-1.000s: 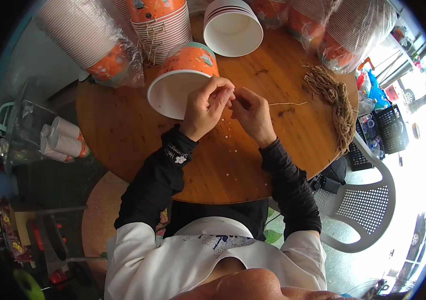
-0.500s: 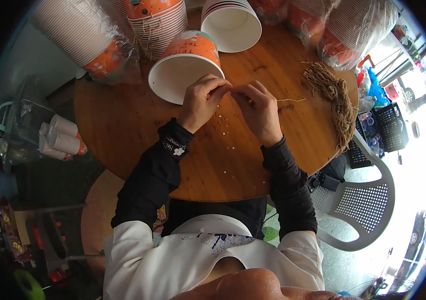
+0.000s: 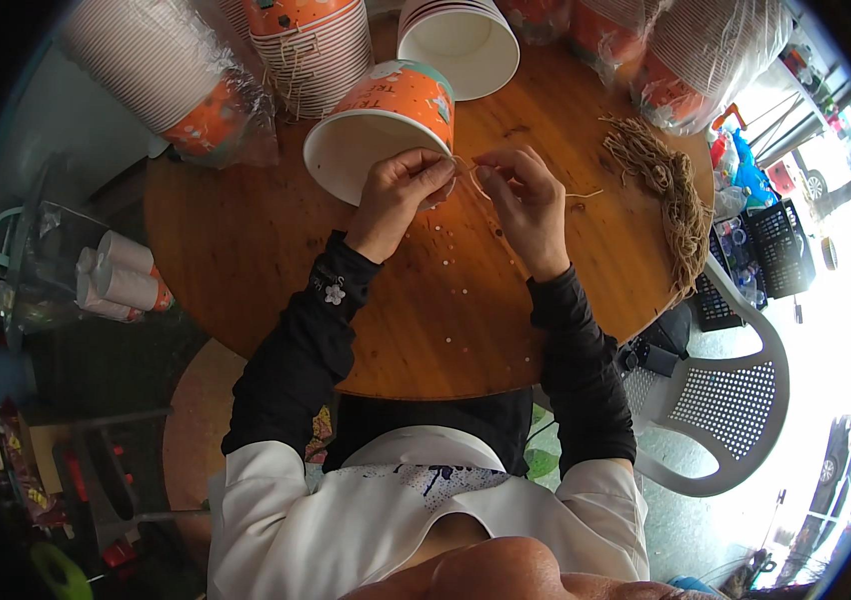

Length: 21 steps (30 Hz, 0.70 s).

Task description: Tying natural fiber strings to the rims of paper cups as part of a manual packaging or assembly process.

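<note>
An orange printed paper bucket [image 3: 401, 98] lies tipped on its side, its white mouth facing me. At the right part of its rim, my left hand [image 3: 398, 198] is closed in a pinch on a thin tan string [image 3: 463, 166]. My right hand [image 3: 528, 200], just to the right, pinches the same string, and a small loop shows between the fingertips. A loose end of string sticks out past the right hand. Whether the string passes through the bucket's wall is hidden by my fingers.
A bundle of tan strings [image 3: 668, 200] lies along the table's right side. Nested paper buckets [image 3: 314, 60], another white-mouthed stack [image 3: 461, 50] and plastic-wrapped stacks [image 3: 711, 60] stand at the back. Small white paper dots are scattered on the round wooden table [image 3: 396, 330]. A grey chair [image 3: 726, 400] is at right.
My hands have moved slightly apart, and a string loop now shows between them. The bucket has shifted a little to the right and turned.
</note>
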Each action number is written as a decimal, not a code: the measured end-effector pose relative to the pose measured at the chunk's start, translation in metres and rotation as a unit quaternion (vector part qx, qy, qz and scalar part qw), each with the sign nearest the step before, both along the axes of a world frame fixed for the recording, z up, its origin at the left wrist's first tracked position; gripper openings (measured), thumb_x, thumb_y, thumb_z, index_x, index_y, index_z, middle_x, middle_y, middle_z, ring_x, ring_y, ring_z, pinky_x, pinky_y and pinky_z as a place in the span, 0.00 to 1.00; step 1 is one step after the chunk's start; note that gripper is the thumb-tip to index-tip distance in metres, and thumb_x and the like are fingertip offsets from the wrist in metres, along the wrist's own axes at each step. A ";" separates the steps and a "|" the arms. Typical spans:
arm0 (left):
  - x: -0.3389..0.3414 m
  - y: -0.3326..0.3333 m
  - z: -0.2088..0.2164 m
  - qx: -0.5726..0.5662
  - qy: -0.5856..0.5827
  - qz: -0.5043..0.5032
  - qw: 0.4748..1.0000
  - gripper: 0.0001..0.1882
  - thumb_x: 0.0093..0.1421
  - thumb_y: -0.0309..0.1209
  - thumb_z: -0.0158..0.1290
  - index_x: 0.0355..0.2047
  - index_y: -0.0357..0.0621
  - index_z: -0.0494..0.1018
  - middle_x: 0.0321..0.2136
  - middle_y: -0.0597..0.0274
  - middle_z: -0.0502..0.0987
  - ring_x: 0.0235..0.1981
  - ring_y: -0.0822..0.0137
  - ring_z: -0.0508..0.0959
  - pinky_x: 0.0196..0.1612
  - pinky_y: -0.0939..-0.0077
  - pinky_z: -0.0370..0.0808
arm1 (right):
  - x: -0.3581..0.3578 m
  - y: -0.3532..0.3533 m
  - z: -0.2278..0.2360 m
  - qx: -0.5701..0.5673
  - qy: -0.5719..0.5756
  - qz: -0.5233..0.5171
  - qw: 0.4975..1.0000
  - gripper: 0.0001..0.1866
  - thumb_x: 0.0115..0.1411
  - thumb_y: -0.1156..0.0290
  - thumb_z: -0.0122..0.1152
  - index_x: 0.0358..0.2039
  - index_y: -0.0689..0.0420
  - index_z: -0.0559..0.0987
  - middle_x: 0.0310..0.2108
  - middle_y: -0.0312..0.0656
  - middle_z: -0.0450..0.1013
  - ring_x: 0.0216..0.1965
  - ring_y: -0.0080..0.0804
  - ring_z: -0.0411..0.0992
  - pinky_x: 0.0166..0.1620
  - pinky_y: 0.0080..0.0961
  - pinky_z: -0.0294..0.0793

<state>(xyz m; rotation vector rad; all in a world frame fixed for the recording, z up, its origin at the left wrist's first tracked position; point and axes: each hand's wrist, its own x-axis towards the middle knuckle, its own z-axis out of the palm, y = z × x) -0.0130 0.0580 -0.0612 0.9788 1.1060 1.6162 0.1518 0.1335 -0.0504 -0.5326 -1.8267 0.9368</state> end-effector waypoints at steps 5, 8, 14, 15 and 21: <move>0.003 -0.001 0.002 0.006 -0.002 -0.006 1.000 0.10 0.65 0.30 0.54 0.41 0.36 0.77 0.33 0.68 0.78 0.33 0.80 0.75 0.39 0.86 0.71 | 0.002 0.000 -0.002 -0.125 0.047 0.066 0.989 0.06 0.59 0.75 0.64 0.37 0.60 0.81 0.34 0.35 0.75 0.32 0.20 0.71 0.36 0.18 0.70; 0.005 0.000 0.005 0.005 0.000 0.005 1.000 0.10 0.65 0.30 0.54 0.41 0.36 0.77 0.32 0.69 0.78 0.32 0.80 0.74 0.39 0.86 0.72 | 0.001 -0.001 -0.001 -0.134 0.049 0.077 0.987 0.06 0.59 0.75 0.65 0.38 0.60 0.81 0.33 0.34 0.75 0.33 0.18 0.71 0.36 0.17 0.69; 0.005 0.001 0.001 -0.001 0.032 -0.006 0.999 0.10 0.65 0.30 0.54 0.41 0.37 0.77 0.31 0.70 0.77 0.32 0.81 0.74 0.38 0.86 0.72 | 0.001 0.000 -0.002 -0.137 0.020 0.076 0.987 0.04 0.59 0.76 0.64 0.35 0.60 0.80 0.32 0.33 0.75 0.33 0.17 0.71 0.35 0.17 0.69; 0.005 0.002 0.001 -0.012 0.041 -0.005 0.999 0.09 0.65 0.30 0.54 0.41 0.38 0.78 0.31 0.71 0.77 0.32 0.81 0.74 0.37 0.86 0.73 | 0.001 0.000 -0.003 -0.137 0.020 0.076 0.987 0.04 0.59 0.76 0.64 0.35 0.60 0.80 0.32 0.33 0.75 0.33 0.17 0.71 0.35 0.17 0.69; 0.003 0.005 -0.005 0.051 0.189 0.042 0.980 0.08 0.62 0.29 0.57 0.37 0.36 0.76 0.29 0.69 0.78 0.29 0.79 0.75 0.34 0.82 0.74 | 0.000 -0.002 -0.001 -0.158 0.067 0.018 0.985 0.03 0.60 0.76 0.62 0.32 0.60 0.77 0.30 0.33 0.74 0.32 0.18 0.72 0.33 0.19 0.71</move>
